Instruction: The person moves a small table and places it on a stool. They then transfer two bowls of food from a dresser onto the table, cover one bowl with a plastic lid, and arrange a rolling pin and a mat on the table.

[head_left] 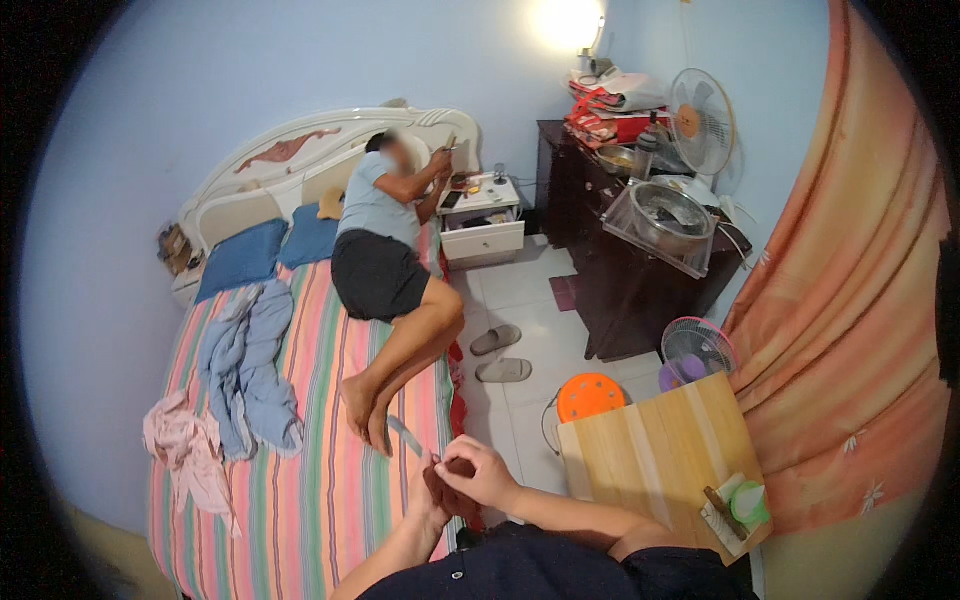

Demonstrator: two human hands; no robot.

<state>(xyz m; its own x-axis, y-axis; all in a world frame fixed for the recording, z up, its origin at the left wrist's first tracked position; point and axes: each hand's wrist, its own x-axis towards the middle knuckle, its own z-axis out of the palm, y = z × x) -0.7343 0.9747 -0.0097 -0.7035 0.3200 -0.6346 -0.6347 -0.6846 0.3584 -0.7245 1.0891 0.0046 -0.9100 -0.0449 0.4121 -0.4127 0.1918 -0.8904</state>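
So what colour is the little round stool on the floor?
The stool is bright orange, seen in the head view, beside the wooden table.

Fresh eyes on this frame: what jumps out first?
Low centre, both hands, left hand and right hand, pinch a small dark red cloth over the edge of the striped bed. Farther up the bed a person lies on one side. At right, a wooden table stands before an orange curtain.
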